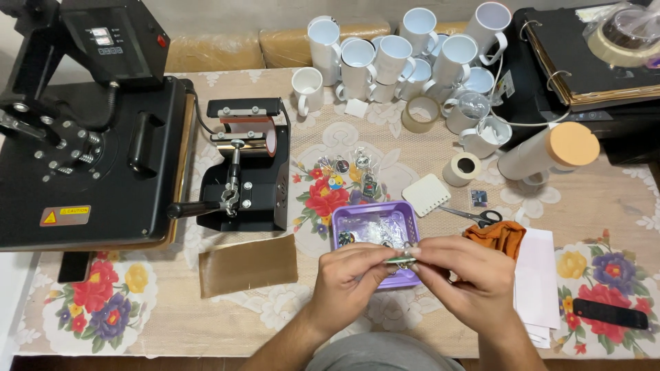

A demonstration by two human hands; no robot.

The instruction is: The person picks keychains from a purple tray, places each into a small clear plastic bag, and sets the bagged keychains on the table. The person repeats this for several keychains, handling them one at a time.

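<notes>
My left hand and my right hand meet above the near edge of a small purple tray. Together they pinch a small flat keychain piece with a metal ring between the fingertips. The tray holds clear plastic bags and several round keychain pieces. More printed keychains lie loose on the floral tablecloth just behind the tray.
A black heat press and a mug press stand at left. Several white mugs cluster at the back, with tape rolls, scissors, an orange cloth, a brown sheet and white paper.
</notes>
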